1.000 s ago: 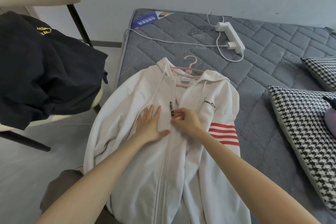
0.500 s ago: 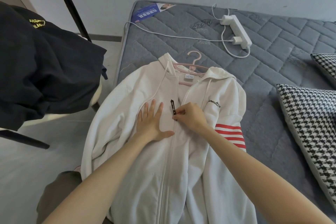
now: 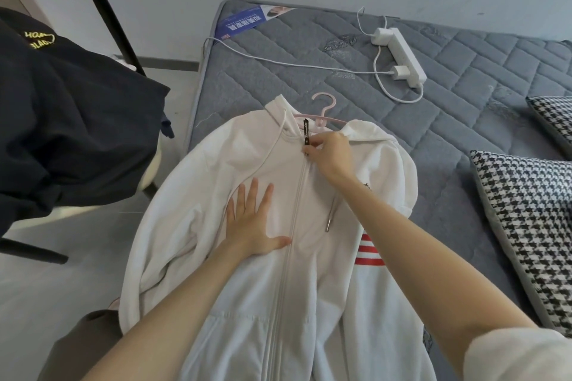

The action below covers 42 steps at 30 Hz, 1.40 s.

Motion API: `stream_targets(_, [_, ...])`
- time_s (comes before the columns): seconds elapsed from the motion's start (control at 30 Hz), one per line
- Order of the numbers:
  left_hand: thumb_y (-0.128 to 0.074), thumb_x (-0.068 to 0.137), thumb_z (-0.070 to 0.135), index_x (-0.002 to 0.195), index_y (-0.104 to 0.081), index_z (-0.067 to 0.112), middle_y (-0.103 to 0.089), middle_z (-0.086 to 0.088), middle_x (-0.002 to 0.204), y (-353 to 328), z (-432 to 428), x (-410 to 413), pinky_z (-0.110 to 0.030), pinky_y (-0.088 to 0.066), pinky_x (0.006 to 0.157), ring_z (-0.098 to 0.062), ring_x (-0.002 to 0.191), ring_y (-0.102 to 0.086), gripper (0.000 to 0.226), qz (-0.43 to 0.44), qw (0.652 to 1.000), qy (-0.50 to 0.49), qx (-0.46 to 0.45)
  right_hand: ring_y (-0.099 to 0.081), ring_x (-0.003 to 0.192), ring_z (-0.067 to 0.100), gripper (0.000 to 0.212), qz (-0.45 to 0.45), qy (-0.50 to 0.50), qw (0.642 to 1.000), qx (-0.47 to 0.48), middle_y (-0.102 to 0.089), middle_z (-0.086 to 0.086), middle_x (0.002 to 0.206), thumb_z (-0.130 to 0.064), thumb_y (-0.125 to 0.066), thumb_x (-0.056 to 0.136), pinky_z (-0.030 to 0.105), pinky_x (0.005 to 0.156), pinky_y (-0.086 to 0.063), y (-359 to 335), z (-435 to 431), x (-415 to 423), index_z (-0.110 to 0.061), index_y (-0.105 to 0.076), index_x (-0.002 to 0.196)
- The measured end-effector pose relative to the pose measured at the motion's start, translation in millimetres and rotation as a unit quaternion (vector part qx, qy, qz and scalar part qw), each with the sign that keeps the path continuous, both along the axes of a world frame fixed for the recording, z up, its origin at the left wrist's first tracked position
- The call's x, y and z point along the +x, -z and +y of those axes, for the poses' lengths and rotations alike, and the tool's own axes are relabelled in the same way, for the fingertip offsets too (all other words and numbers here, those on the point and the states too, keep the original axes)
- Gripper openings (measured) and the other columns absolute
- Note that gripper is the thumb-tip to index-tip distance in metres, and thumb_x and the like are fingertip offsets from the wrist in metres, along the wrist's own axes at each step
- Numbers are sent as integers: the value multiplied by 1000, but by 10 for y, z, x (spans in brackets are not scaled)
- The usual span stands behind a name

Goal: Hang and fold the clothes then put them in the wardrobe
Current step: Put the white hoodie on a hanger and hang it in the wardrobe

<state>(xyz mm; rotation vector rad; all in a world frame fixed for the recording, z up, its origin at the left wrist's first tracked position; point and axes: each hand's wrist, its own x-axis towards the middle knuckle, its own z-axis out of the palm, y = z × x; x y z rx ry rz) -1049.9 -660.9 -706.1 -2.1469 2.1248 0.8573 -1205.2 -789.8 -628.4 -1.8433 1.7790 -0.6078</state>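
Observation:
A white zip hoodie (image 3: 235, 164) with red sleeve stripes lies front up on the grey mattress (image 3: 464, 133), on a pink hanger (image 3: 325, 108) whose hook sticks out above the collar. My right hand (image 3: 331, 155) pinches the zipper at its black pull tab (image 3: 306, 133), right at the neckline; the zip below it is closed. My left hand (image 3: 250, 223) presses flat on the hoodie's chest, fingers spread, just left of the zip.
A chair (image 3: 105, 12) at the left carries a dark navy garment (image 3: 62, 114) with yellow lettering. A white power strip (image 3: 402, 56) and cables lie on the mattress beyond the hoodie. Houndstooth cushions (image 3: 526, 226) sit at the right. A brown garment (image 3: 80, 346) lies by the bed's near corner.
My right hand has drawn the zipper pull up from mid-chest to the collar, closing the front. My left hand has stayed flat on the chest.

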Motion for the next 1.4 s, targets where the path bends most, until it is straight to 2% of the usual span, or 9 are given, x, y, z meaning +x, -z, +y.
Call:
stream_targets(0.1, [-60, 67, 76, 147, 22, 34, 33, -3, 153, -12, -25, -2, -47, 15, 113, -30, 142, 27, 123, -6, 1000, 3, 2, -46, 111, 30, 25, 71, -38, 994, -72, -65, 8, 110, -24, -70, 84, 29, 88, -36, -37, -121, -28, -11, -70, 106])
stream_targets(0.17, [-61, 66, 76, 147, 21, 34, 30, -5, 155, -17, -32, -15, -48, 13, 114, -32, 143, 23, 123, -14, 1000, 2, -4, -42, 119, 29, 35, 63, -27, 992, -103, -60, 6, 119, -34, -64, 89, 25, 92, -31, -121, -292, -59, -11, -64, 116])
stream_targets(0.33, [-62, 66, 76, 148, 20, 33, 28, -6, 156, -27, -49, -29, -50, 11, 114, -33, 144, 20, 124, -30, 1000, 4, -8, -42, 127, 35, 44, 193, -26, 979, 67, -53, 17, 132, -38, -41, 99, 45, 108, -26, -93, -651, -208, -3, -50, 125])
stream_targets(0.5, [-64, 63, 75, 148, 19, 33, 23, -7, 157, -51, -69, -34, -50, 6, 115, -34, 145, 15, 126, -38, 999, 2, -9, -38, 125, 36, 50, 294, -38, 946, 135, -53, 16, 128, -42, -34, 99, 41, 102, -31, -39, -649, -207, -5, -51, 128])
stream_targets(0.63, [-65, 63, 75, 149, 16, 33, 19, -7, 158, -94, -80, -33, -49, 3, 116, -34, 145, 10, 126, -40, 999, 2, -9, -47, 114, 37, 39, 224, -27, 969, 97, -63, 19, 109, -34, -37, 99, 39, 82, -36, -75, -572, -182, -3, -62, 99])
stream_targets(0.73, [-66, 66, 72, 151, 12, 31, 16, -8, 159, -169, -60, -25, -47, 0, 118, -34, 145, 7, 123, -36, 999, 6, -10, -57, 95, 37, 33, 183, -31, 981, 53, -61, 13, 89, -32, -37, 99, 36, 70, -34, -215, -468, -197, -10, -53, 81])
stream_targets(0.93, [-66, 83, 46, 153, 5, 22, 2, -9, 160, -475, 7, -7, -39, -19, 116, -30, 144, -14, 101, -32, 999, 31, -28, -54, 85, 28, 30, 169, -63, 980, -78, -66, 6, 89, -37, -44, 97, 35, 73, -28, -828, -227, -197, -13, -63, 95])
stream_targets(1.07, [-61, 88, 34, 153, -3, 25, -7, -2, 159, -883, 17, 95, -33, -30, 108, -22, 141, -21, 88, -3, 992, 5, -123, -58, 88, 28, 31, 140, -53, 978, -143, -67, 4, 86, -39, -45, 98, 37, 82, -34, -1353, -51, -171, -14, -63, 91])
stream_targets(1.4, [-66, 81, 18, 138, -36, 19, -29, -4, 140, -2357, 355, 592, -29, -39, 92, -22, 127, -37, 64, 87, 926, -84, -359, -58, 82, 27, 30, 58, -69, 941, -327, -60, -4, 75, -41, -50, 94, 30, 70, -27, -2964, 664, 396, -16, -65, 86])
